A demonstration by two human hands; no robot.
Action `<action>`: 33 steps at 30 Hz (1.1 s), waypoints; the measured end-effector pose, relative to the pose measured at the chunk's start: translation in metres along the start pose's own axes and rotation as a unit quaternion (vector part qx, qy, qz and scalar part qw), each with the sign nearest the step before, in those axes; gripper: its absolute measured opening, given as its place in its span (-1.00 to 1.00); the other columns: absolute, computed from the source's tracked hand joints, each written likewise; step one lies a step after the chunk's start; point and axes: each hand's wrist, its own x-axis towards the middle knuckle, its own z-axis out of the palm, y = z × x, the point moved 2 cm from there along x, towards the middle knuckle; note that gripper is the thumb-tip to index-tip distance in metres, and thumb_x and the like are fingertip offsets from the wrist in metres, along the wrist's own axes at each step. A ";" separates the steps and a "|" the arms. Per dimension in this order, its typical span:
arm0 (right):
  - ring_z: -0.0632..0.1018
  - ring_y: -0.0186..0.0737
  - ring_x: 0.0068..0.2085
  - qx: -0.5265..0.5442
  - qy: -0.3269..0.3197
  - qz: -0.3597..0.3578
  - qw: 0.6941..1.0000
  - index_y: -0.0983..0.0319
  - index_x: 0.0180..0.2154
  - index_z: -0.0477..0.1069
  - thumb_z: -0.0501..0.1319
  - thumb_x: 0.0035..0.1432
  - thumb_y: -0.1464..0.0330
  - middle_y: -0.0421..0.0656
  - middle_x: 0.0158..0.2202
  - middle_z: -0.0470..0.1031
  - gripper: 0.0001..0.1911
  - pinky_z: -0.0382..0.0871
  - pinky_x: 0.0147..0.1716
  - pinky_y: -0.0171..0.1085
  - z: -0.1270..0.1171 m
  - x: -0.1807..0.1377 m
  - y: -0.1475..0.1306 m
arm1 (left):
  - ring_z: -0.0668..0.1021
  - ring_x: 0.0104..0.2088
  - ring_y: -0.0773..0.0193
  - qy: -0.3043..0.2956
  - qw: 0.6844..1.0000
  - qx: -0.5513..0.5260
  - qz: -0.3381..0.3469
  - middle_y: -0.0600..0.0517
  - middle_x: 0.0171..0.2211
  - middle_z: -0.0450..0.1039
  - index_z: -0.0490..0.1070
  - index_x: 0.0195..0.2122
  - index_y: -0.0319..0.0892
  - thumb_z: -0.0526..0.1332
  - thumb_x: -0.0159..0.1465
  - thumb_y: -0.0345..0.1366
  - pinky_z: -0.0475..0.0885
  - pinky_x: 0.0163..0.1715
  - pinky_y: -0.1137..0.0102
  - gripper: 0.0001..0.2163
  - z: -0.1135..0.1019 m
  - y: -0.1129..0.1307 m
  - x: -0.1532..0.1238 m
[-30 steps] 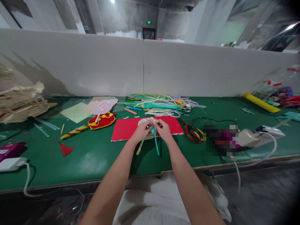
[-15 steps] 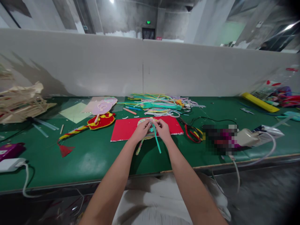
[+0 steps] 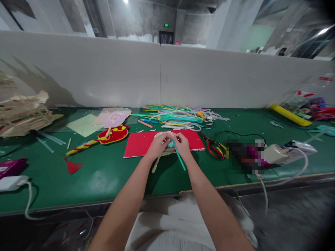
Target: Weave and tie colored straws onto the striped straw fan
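Note:
A round fan (image 3: 167, 152) with a pastel twisted rim and a short handle (image 3: 155, 165) lies on a red board (image 3: 138, 144). Over its middle, my left hand (image 3: 157, 143) is closed in a pinch at the upper end of a teal pipe cleaner (image 3: 181, 161). Opposite it, my right hand (image 3: 182, 142) pinches the same strip, whose loose end hangs toward me. A small teal curled shape (image 3: 171, 143) shows between the hands. The fingers hide part of the fan and the exact grip points.
Behind the board lies a heap of pipe cleaners (image 3: 178, 116). Red-handled scissors (image 3: 215, 150) rest to the right. On the left are a red-and-yellow fan (image 3: 115, 135) with a tassel (image 3: 73, 167) and a purple fan shape (image 3: 115, 118). Wooden sticks (image 3: 26, 115) stand far left.
The hanging end of the teal pipe cleaner has swung to the right. My fingertips have shifted slightly over the fan, and the teal curled shape shows more clearly.

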 end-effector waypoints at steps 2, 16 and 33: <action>0.32 -0.34 -0.48 0.002 0.016 0.003 1.000 0.22 -0.48 0.30 0.09 0.02 0.11 -0.25 -0.53 0.30 -0.70 0.22 -0.44 -0.34 0.001 -0.001 -0.001 | 0.41 -0.33 0.33 0.016 1.000 0.007 -0.006 0.04 -0.37 0.40 0.32 -0.33 -0.17 0.04 0.18 -0.31 0.30 -0.29 0.44 -0.88 0.001 -0.001 0.000; 0.26 -0.36 -0.52 0.006 0.052 0.014 0.999 0.20 -0.54 0.18 0.09 0.02 0.10 -0.28 -0.58 0.22 -0.68 0.19 -0.46 -0.35 -0.001 -0.001 0.000 | 0.41 -0.36 0.33 -0.021 0.990 -0.104 -0.096 0.02 -0.35 0.38 0.32 -0.28 -0.23 0.03 0.19 -0.18 0.34 -0.31 0.43 -0.77 0.008 -0.003 0.000; 0.35 -0.27 -0.43 -0.073 -0.037 -0.042 0.996 0.16 -0.42 0.27 0.02 0.10 0.15 -0.21 -0.46 0.34 -0.77 0.19 -0.39 -0.31 0.000 -0.006 -0.004 | 0.42 -0.27 0.29 -0.040 0.998 -0.005 -0.041 0.00 -0.28 0.40 0.31 -0.22 -0.18 -0.04 0.23 -0.29 0.32 -0.23 0.39 -0.80 0.002 -0.008 -0.001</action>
